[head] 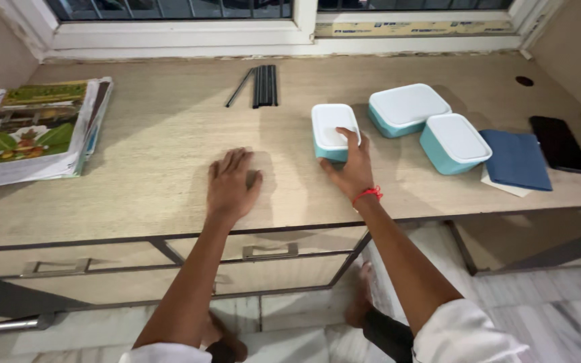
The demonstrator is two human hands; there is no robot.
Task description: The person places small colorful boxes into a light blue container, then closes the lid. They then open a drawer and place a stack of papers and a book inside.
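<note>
My right hand [351, 168] grips the near end of a small teal box with a white lid [333, 126] that stands on the wooden desk [156, 128]. A red thread circles that wrist. My left hand [231, 185] lies flat on the desk, palm down, fingers together, holding nothing, a little left of the box. Two larger teal boxes with white lids stand to the right: a wide one [408, 107] further back and a squarer one [453, 141] nearer.
A stack of magazines [35, 131] lies at the desk's left. Several black sticks [262, 85] lie near the window. A blue cloth [517, 159] over a white sheet and a black phone [559, 143] sit at the right. Drawers [270, 252] run below the front edge.
</note>
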